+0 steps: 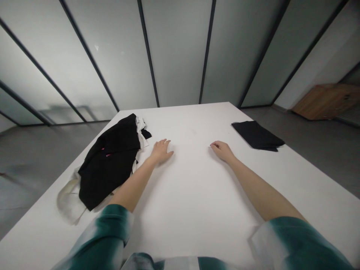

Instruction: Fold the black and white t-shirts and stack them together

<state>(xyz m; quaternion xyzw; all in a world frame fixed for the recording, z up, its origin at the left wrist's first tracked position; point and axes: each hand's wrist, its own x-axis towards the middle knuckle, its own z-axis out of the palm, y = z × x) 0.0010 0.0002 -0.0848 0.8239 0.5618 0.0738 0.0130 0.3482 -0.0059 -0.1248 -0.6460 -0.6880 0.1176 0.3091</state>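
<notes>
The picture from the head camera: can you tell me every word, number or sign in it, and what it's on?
There are none that I can read.
Black cloth: small pink marks, too small and blurred to tell if they are letters.
Folded black cloth: no writing shows.
White table: no writing shows.

Legible lettering, from where I stand: none. Unread marks: item, two small pink marks (108,155) on the black cloth (112,172) near the left edge of the tabletop (185,195) (too small to tell whether letters or mere trim); item, one pale fleck (96,47) on the frosted panels (118,41) beyond the far-left corner; item, dark spots (347,97) on the wooden board (320,99) past the right edge, likewise unreadable.
</notes>
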